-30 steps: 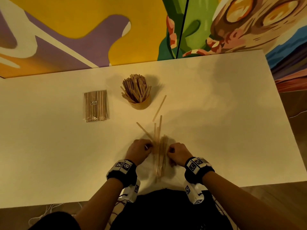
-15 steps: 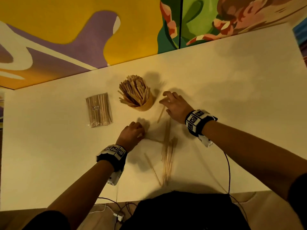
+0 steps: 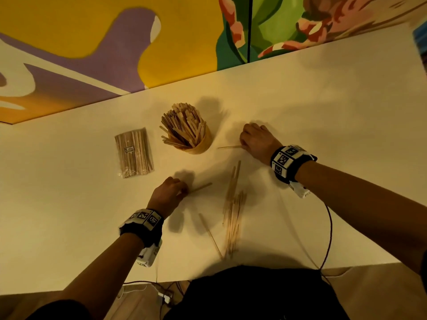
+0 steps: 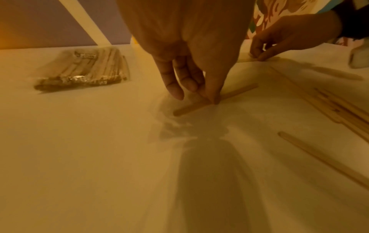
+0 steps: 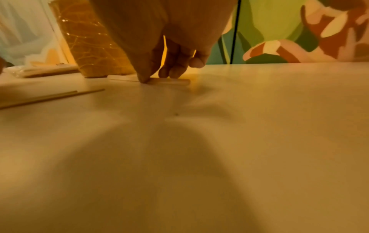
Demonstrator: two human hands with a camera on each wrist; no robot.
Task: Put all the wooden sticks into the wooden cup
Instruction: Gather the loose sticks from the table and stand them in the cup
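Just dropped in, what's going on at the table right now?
A person is picking loose wooden sticks off the white table. The left hand pinches one stick; the right hand pinches another beside the wooden cup, already packed with sticks. A loose pile and a sealed packet remain.

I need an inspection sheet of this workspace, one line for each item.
Surface: white table, no marks seen.
Job's things: wooden cup upright, packed with sticks; loose stick pile near the front edge; one separate stick beside it.
Clutter: sealed stick packet left of the cup.
Grippers: left hand pinches a single stick; right hand pinches another stick right of the cup, both sticks low at the table.
Cables: dark cable crosses the table edge from the right wrist.
Surroundings: colourful painted wall.
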